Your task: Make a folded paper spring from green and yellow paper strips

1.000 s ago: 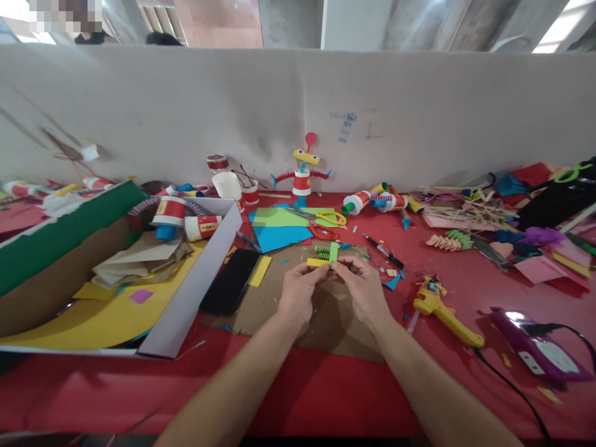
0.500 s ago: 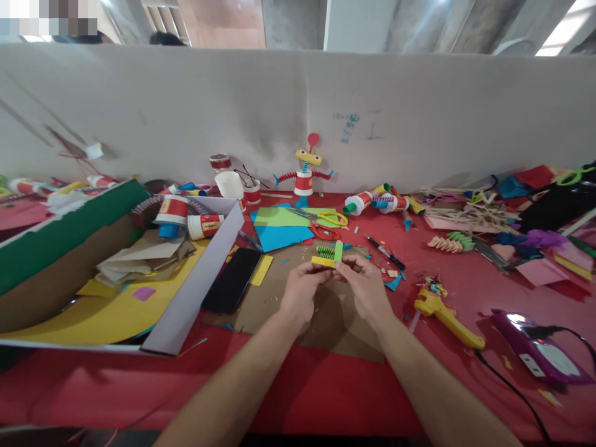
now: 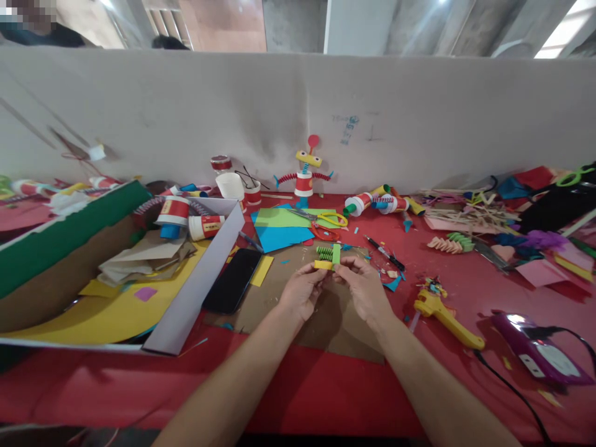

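Both hands pinch a small folded paper strip (image 3: 325, 264), yellow below with a green end standing up and a green zigzag spring of folds behind. My left hand (image 3: 302, 290) grips its yellow end, fingers closed. My right hand (image 3: 363, 284) holds the corner where the green and yellow strips meet. The undersides of the fingers are hidden. Beneath the hands lies a brown cardboard sheet (image 3: 344, 329). Beyond them are yellow-handled scissors (image 3: 331, 218), red-handled scissors (image 3: 325, 232) and green and blue paper sheets (image 3: 274, 234).
A white-edged box (image 3: 186, 298) with paper and cup figures stands left, beside a black phone (image 3: 233, 280). A paper-cup figure (image 3: 304, 184) stands by the wall. On the right lie a pen (image 3: 384, 252), a yellow glue gun (image 3: 447, 320) and a purple power strip (image 3: 540, 347) with a cable.
The paper strip has turned and shifted slightly in my fingers, with both hands staying together over the cardboard. A person at the far upper left shows more beyond the wall.
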### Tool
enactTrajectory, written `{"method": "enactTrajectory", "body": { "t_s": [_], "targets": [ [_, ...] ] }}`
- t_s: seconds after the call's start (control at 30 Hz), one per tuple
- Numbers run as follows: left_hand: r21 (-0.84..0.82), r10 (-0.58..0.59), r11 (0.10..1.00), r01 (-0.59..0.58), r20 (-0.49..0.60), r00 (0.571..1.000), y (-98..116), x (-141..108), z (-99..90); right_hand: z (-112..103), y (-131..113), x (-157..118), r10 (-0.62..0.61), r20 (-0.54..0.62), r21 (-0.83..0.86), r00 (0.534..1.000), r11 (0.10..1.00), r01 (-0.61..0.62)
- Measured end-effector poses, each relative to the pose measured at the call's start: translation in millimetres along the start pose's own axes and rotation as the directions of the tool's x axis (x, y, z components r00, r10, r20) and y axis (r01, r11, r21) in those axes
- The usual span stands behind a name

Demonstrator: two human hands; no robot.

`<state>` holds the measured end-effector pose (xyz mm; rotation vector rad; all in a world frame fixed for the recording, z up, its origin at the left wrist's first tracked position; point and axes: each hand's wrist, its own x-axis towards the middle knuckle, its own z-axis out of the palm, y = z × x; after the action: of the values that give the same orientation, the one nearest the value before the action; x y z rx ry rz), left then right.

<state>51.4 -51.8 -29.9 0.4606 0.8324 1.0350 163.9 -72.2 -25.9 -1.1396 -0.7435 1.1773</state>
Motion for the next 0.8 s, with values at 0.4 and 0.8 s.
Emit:
{"method": "enactTrajectory", "body": {
  "t_s": [0.4, 0.8],
  "targets": [
    [0.063, 0.018, 0.998, -0.021, 0.039, 0.999, 4, -2, -0.2, 0, 4, -3, -0.106, 0.047, -0.061, 0.993, 0.992, 0.109],
    [0.154, 0.108, 0.982, -0.106, -0.001, 0.994, 6, -1, -0.1, -5, 7, -1, -0.127, 0.041, -0.22, 0.991, 0.966, 0.133]
  ]
}}
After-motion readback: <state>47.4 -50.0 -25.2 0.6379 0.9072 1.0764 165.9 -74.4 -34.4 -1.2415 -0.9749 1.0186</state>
